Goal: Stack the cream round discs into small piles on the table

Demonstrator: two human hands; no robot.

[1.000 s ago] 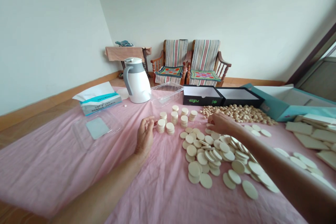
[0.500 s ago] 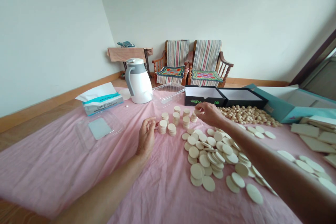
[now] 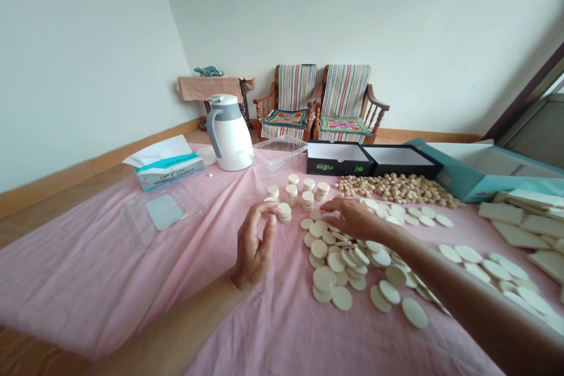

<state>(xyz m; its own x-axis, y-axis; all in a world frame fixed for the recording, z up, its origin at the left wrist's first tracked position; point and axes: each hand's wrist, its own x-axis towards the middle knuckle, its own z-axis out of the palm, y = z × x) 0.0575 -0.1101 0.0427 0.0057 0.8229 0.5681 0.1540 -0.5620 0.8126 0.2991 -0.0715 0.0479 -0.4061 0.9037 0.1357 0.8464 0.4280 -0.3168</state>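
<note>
My left hand is lifted a little above the pink cloth, thumb and fingers curled round a small stack of pale round discs. Just beyond it stand several short stacks of discs. My right hand lies palm down with fingers stretched out over the near edge of a wide heap of loose discs. Its fingertips rest on the discs closest to the stacks.
A white jug, a tissue pack and clear plastic trays sit at the back left. Two black boxes, a pile of small round pieces, a teal box and pale slabs lie to the right. Two chairs stand behind.
My right hand came back from the far stacks and dropped onto the loose discs. My left hand rose and closed on the nearest stack.
</note>
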